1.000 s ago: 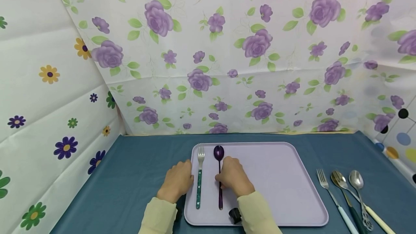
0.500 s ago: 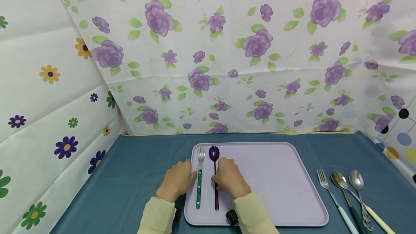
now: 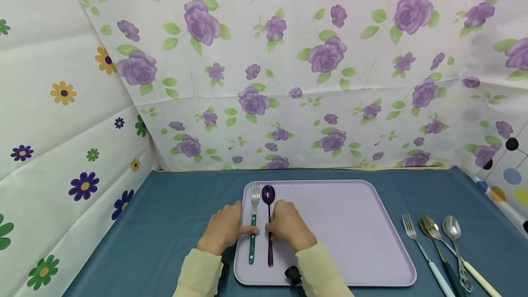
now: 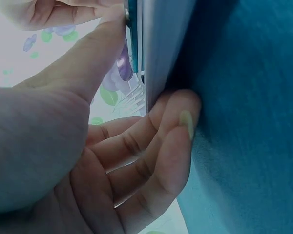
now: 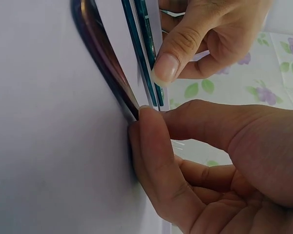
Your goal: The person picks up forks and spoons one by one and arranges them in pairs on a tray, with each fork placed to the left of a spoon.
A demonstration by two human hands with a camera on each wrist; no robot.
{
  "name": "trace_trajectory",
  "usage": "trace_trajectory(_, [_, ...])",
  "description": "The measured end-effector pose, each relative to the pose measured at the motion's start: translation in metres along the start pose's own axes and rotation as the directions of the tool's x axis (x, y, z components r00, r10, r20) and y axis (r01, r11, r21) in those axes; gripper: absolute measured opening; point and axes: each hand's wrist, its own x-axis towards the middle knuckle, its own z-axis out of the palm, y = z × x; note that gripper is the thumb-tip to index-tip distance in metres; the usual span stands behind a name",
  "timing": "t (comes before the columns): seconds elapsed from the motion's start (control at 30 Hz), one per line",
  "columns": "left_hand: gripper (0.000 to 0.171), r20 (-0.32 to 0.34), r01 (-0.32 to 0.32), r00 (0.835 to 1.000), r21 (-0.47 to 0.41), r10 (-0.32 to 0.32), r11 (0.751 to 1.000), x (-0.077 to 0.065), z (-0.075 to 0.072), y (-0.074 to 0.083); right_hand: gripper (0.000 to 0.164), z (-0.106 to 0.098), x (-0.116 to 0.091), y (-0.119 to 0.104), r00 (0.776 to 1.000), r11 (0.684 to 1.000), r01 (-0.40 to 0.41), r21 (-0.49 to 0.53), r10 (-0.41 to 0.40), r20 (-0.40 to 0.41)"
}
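Observation:
A plum-coloured spoon (image 3: 270, 251) lies upright along the left part of the lilac tray (image 3: 350, 233). My right hand (image 3: 290, 226) pinches its handle (image 5: 107, 58) between thumb and fingers. To its left, roughly parallel and a small gap away, lies a fork (image 3: 252, 242) with a speckled green handle. At the tray's left edge is my left hand (image 3: 222, 228); its fingers (image 4: 173, 146) curl against the rim from outside and below. The left thumb (image 5: 166, 66) reaches across the fork's green handle and appears to touch it. The right fingers hide the middle of the spoon's handle.
On the blue cloth (image 3: 177, 196) right of the tray lie a fork with a pale handle (image 3: 437, 274), crossed cutlery with dark green and cream handles (image 3: 480, 278), and a silver spoon (image 3: 452, 228). A floral sheet (image 3: 288, 118) hangs behind.
The right hand has slid the plum spoon leftward, closer to the green-handled fork. The left thumb has stretched rightward over the fork's handle. The tray and fork stay in place.

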Motion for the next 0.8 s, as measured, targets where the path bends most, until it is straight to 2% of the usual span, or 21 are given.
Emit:
trace_trajectory(0.23, [0.051,0.007,-0.010,1.000,-0.043,0.011,0.999,-0.0001,-0.0010,-0.0022,0.024,0.0011,0.0024,0.0000,1.000,1.000,-0.001,0.011,0.001,0.006])
trace_trajectory(0.8, [0.049,0.000,-0.031,1.000,-0.036,0.031,0.999,-0.0018,-0.0008,-0.0044,0.024,0.0032,0.0034,-0.0022,1.000,1.000,-0.001,0.027,0.001,-0.002])
